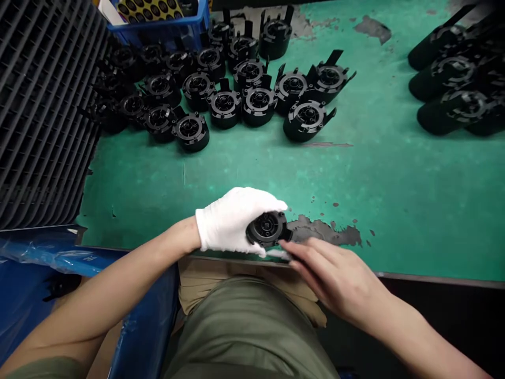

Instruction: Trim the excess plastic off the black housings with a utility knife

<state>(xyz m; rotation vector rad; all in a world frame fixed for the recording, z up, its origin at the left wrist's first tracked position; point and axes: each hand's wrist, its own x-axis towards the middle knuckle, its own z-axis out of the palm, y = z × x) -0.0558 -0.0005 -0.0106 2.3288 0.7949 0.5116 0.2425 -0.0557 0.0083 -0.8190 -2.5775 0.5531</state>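
My left hand (240,218), in a white glove, is wrapped round a round black plastic housing (268,226) at the front edge of the bench. The housing's open, ribbed face points up towards me. My right hand (335,268) is bare and comes in from the right, its fingertips at the housing's lower right rim. Between its pinched fingers is a thin whitish piece (278,255), blurred, whose kind I cannot make out. Part of the housing is hidden behind the glove.
Several similar black housings (258,102) with upright tabs stand at the back of the green bench (221,168). More black cylinders (445,113) are at the right. A blue bin (161,31) holds round stickers. Black gridded trays (39,105) are stacked at the left.
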